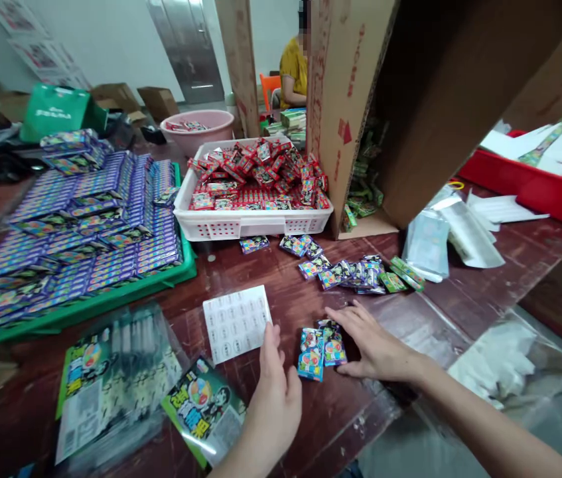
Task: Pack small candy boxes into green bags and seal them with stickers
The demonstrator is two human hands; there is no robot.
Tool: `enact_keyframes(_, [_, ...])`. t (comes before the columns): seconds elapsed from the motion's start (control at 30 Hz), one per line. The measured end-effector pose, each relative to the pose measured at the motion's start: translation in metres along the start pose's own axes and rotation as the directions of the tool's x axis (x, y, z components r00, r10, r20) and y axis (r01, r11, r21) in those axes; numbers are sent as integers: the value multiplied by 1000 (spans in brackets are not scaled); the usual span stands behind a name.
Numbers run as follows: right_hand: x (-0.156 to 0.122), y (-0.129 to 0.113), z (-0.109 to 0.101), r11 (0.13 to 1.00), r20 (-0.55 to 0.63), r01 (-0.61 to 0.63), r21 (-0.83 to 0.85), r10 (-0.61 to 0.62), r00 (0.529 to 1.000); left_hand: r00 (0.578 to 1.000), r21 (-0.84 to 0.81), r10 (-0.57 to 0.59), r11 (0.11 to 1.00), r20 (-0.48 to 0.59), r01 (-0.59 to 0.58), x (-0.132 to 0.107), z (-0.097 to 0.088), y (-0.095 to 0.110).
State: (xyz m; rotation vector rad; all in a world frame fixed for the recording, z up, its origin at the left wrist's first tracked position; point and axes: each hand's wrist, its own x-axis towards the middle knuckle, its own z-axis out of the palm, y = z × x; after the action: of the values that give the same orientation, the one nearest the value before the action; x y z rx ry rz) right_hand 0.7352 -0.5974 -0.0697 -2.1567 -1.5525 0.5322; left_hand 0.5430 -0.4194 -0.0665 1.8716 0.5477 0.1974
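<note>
My right hand [367,342] lies flat on the dark red table, fingers apart, touching the right side of a small stack of blue candy packs [321,348]. My left hand [273,401] hovers just left of that stack, fingers together and pointing up, beside a white sticker sheet [237,322]. Neither hand holds anything. A row of loose purple and green packs [355,272] lies further back on the table.
A green tray [111,299] piled with purple packs is at left. A white basket [241,222] of red packs stands behind. A tall cardboard box [400,99] is tipped at right. Printed bags [126,378] lie near left. A person in yellow [294,70] sits far back.
</note>
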Motion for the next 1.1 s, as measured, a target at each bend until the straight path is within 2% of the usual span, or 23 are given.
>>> enact_keyframes(0.03, [1, -1, 4, 1000, -29, 7, 17, -6, 1000, 994, 140, 90, 985, 68, -99, -2, -2, 7])
enact_keyframes(0.1, [3, -2, 11, 999, -71, 24, 48, -20, 997, 937, 371, 200, 879, 285, -300, -1, -6, 21])
enact_keyframes(0.17, [3, -5, 17, 997, -84, 35, 76, -28, 996, 881, 492, 186, 770, 436, -406, 9, -9, 33])
enact_keyframes(0.23, [3, -8, 21, 995, -82, 33, 96, -25, 996, 884, 552, 150, 731, 443, -400, 23, -10, 40])
enact_keyframes(0.37, [-4, -6, 15, 994, -69, 28, 101, -21, 997, 927, 438, 146, 849, 346, -297, 39, -9, 31])
enact_keyframes(0.47, [-18, 7, -9, 997, -123, 56, 61, -48, 991, 939, 399, 126, 881, 319, -254, 36, -11, 6])
enact_keyframes(0.53, [-31, 21, -37, 1000, -256, 8, -10, -10, 967, 941, 454, 145, 847, 305, -278, 30, -16, -12])
enact_keyframes(0.6, [-40, 36, -68, 990, -410, -99, -101, 49, 911, 931, 510, 180, 795, 318, -328, 26, -23, -23])
enact_keyframes(0.67, [-35, 46, -95, 974, -468, -147, -174, 50, 883, 904, 533, 211, 749, 371, -394, 26, -29, -21])
enact_keyframes(0.73, [-10, 49, -115, 970, -424, -97, -221, -6, 905, 877, 538, 242, 712, 415, -451, 35, -31, -8])
enact_keyframes(0.8, [36, 43, -127, 963, -339, -43, -264, -51, 939, 865, 558, 293, 670, 407, -489, 55, -32, 14])
enact_keyframes(0.87, [93, 31, -136, 946, -305, -75, -315, -26, 952, 855, 594, 380, 615, 353, -518, 88, -36, 41])
enact_keyframes(0.97, [171, 9, -146, 918, -391, -196, -345, 49, 919, 818, 684, 513, 499, 261, -531, 158, -50, 86])
enact_keyframes(1.0, [188, 2, -150, 914, -415, -220, -341, 64, 907, 818, 735, 525, 456, 234, -503, 185, -57, 101])
enact_keyframes(1.03, [198, -4, -153, 912, -430, -236, -336, 75, 900, 837, 790, 502, 413, 217, -452, 211, -64, 114])
enact_keyframes(1.1, [193, -11, -159, 916, -432, -239, -322, 82, 898, 889, 869, 420, 354, 182, -345, 263, -77, 136])
